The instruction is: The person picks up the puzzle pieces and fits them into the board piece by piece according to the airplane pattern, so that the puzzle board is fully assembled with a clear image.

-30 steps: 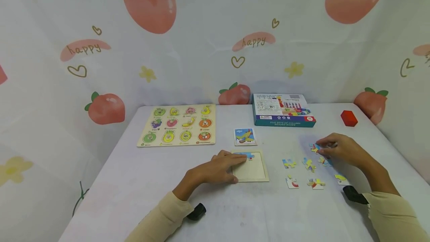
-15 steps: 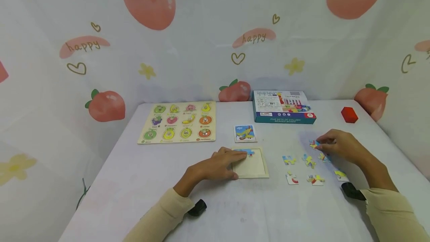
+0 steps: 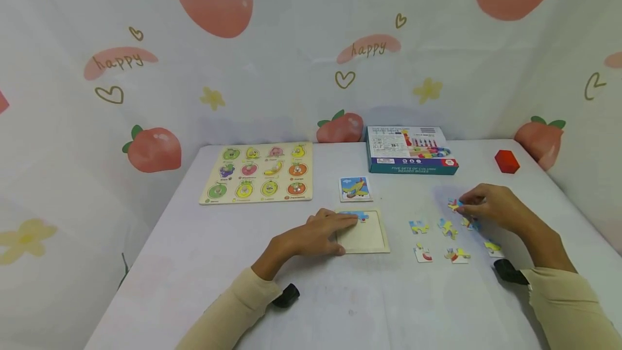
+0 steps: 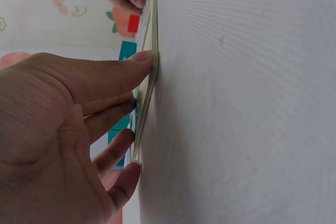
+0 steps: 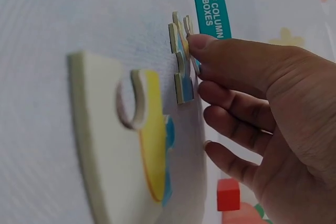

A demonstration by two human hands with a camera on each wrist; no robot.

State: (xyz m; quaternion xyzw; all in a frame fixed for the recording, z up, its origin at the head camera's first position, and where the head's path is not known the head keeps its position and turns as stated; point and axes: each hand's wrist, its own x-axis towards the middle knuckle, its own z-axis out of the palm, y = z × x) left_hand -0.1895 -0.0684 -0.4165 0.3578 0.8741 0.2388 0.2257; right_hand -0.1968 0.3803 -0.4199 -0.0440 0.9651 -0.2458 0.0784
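My left hand (image 3: pixel 318 232) rests on the left side of a shallow wooden puzzle tray (image 3: pixel 363 237). Its fingers reach over the tray's left side, while the thumb touches the near edge in the left wrist view. A blue puzzle piece (image 3: pixel 362 216) lies in the tray's upper part, partly under the fingertips. Over on the right, my right hand (image 3: pixel 497 208) pinches a blue, red and yellow jigsaw piece (image 3: pixel 453 204) between thumb and finger, low over the table. Several loose jigsaw pieces (image 3: pixel 447 228) lie between the tray and that hand.
A picture card of a yellow plane (image 3: pixel 355 188) lies behind the tray. Farther back are a fruit puzzle board (image 3: pixel 257 173) on the left, a cardboard box (image 3: pixel 410 150) and a red block (image 3: pixel 507 161) on the right. A patterned cloth hangs behind the table.
The head view has tilted slightly, so everything sits a little higher. Both hands stay almost in place, the left on the tray and the right at the same piece.
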